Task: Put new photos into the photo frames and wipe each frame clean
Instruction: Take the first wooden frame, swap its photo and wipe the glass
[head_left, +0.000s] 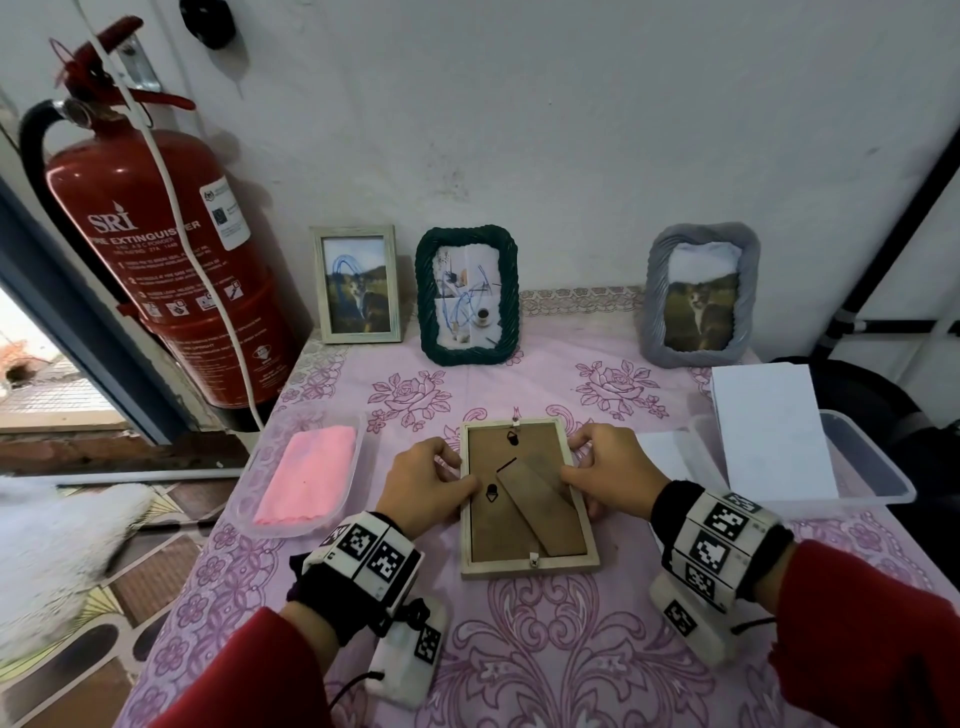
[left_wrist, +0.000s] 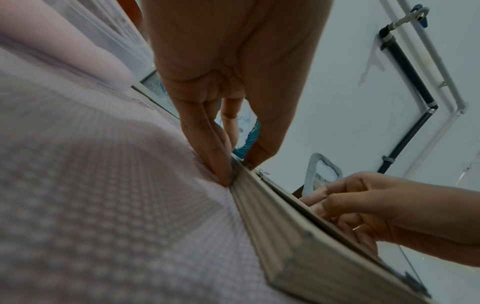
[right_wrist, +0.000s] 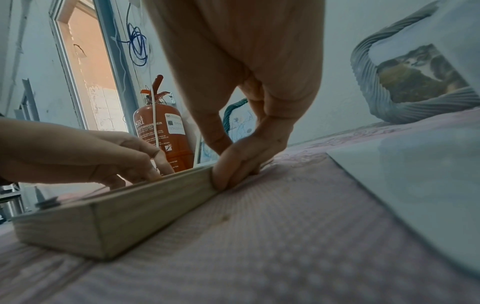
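A pale wooden photo frame (head_left: 524, 499) lies face down in the middle of the table, its brown backing board and folded stand facing up. My left hand (head_left: 460, 473) pinches its left edge, thumb on the backing and fingers down the side. My right hand (head_left: 571, 457) grips the right edge the same way. In the left wrist view my left hand (left_wrist: 237, 171) pinches the frame (left_wrist: 272, 226) at the rim. The right wrist view shows my right hand (right_wrist: 223, 166) clasping the frame's side (right_wrist: 145, 207). The photo side is hidden.
A pink cloth (head_left: 306, 483) lies in a clear tray at the left. A clear tub (head_left: 872, 467) at the right holds white sheets (head_left: 769, 441). A white frame (head_left: 358, 283), a green frame (head_left: 467, 296) and a grey frame (head_left: 701, 296) stand along the wall. A fire extinguisher (head_left: 156, 234) hangs left.
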